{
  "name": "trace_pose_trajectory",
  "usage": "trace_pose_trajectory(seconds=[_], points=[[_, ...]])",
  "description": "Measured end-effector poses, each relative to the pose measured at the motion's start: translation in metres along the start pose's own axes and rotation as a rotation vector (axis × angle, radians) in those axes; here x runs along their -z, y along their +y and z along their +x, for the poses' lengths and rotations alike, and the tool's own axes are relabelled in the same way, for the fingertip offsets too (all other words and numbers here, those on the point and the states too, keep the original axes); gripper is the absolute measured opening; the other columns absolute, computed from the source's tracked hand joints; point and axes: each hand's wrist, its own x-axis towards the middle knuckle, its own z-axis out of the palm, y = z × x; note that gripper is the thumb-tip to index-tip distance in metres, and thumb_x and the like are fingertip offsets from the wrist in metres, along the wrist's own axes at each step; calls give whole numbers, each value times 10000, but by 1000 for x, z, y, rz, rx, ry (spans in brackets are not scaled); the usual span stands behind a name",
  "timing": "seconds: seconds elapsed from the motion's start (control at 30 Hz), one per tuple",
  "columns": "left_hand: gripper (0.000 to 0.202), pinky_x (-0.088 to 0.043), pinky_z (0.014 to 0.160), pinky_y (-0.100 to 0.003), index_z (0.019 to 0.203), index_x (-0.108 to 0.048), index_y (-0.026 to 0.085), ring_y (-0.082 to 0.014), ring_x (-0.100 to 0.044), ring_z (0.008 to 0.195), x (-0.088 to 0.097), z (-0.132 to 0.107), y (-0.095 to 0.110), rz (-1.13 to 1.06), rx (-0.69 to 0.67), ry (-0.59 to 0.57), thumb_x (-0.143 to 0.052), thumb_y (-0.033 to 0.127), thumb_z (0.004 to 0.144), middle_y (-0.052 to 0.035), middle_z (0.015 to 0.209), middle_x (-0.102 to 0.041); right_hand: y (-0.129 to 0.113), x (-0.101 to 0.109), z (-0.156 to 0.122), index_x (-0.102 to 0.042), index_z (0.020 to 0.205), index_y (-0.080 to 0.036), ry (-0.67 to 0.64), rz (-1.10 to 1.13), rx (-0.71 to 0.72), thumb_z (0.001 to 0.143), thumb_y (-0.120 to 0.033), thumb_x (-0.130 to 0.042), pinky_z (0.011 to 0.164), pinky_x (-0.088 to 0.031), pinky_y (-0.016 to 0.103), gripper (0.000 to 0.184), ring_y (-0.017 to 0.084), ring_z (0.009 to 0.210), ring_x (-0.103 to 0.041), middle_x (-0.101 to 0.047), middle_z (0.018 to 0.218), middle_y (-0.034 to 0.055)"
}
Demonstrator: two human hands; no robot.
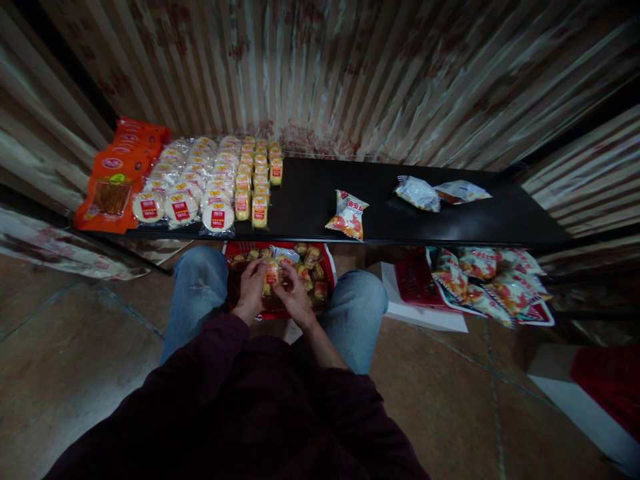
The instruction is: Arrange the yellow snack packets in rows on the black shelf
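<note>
Between my knees, my left hand (253,287) and my right hand (294,293) pinch a small wrapped snack cake (271,272) from its two sides. The cake has a yellow body and a red and white label. Just below my hands is a red basket (330,265) with several more wrapped cakes (311,255) in it. Rows of similar yellow wrapped cakes (259,210) stand on the black shelf (300,200) ahead, beside round white wrapped crackers (219,217). My fingers cover part of the held cake.
Orange snack packets (110,190) fill the shelf's left end. One chip bag (349,215) lies mid-shelf, with two silvery bags (420,193) further right. A red basket of chip bags (493,280) stands at lower right. Another red container (613,380) is at the far right. A pleated curtain (310,73) hangs behind.
</note>
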Motion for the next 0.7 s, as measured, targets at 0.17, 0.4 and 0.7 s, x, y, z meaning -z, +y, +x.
trace_pose_trajectory(seconds=[0.17, 0.4, 0.7], points=[[266, -464, 790, -271, 900, -627, 171, -144, -613, 836, 2, 0, -4, 109, -56, 15, -626, 284, 659, -38, 922, -662, 4, 0, 3, -519, 1209, -251, 77, -36, 18, 714, -292, -626, 802, -505, 314, 508, 166, 887, -588, -605, 1050, 35], [208, -448, 844, -301, 930, -633, 200, -167, -611, 869, 10, -8, -21, 429, -209, -20, -585, 274, 741, -42, 941, -671, 15, 5, 9, -530, 1195, -213, 229, -190, 101, 751, -296, -597, 915, -470, 370, 456, 198, 1017, -579, -622, 1110, 62], [244, -441, 882, -314, 993, -602, 190, -174, -604, 925, 10, -11, -26, 442, -205, -81, -570, 302, 778, -67, 1015, -653, 14, 6, 8, -561, 1166, -204, 218, -264, 169, 800, -300, -555, 957, -440, 375, 379, 197, 1065, -562, -600, 1180, 74]])
